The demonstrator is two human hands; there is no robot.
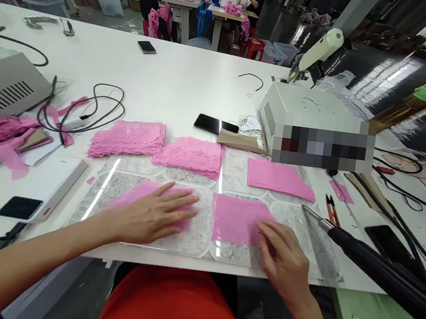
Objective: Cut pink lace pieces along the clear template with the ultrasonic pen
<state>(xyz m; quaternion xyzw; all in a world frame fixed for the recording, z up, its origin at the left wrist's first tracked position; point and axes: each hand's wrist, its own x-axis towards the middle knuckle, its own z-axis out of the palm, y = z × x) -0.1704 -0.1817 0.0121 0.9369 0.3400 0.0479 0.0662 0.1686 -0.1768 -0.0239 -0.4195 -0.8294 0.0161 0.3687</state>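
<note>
My left hand (156, 212) lies flat with its fingers spread, over a thin pink fabric piece (135, 191) that it partly covers. At the right edge of another pink fabric rectangle (233, 219), my right hand (284, 259) has its thumb and fingers pinched together on the cloth. Both pieces rest on a clear, glossy mat (198, 245) with rounded panels. Behind them are a lace stack (128, 139), a second lace stack (190, 154) and a stack of smooth pink pieces (278, 178).
A black pen-like tool with a metal tip (343, 240) juts in from the right, near tweezers (332, 210). Grey boxes (312, 109) stand on both sides. Black cable (96, 96), phones (147, 47) and a white case (55, 181) lie on the table. People work at sewing machines beyond.
</note>
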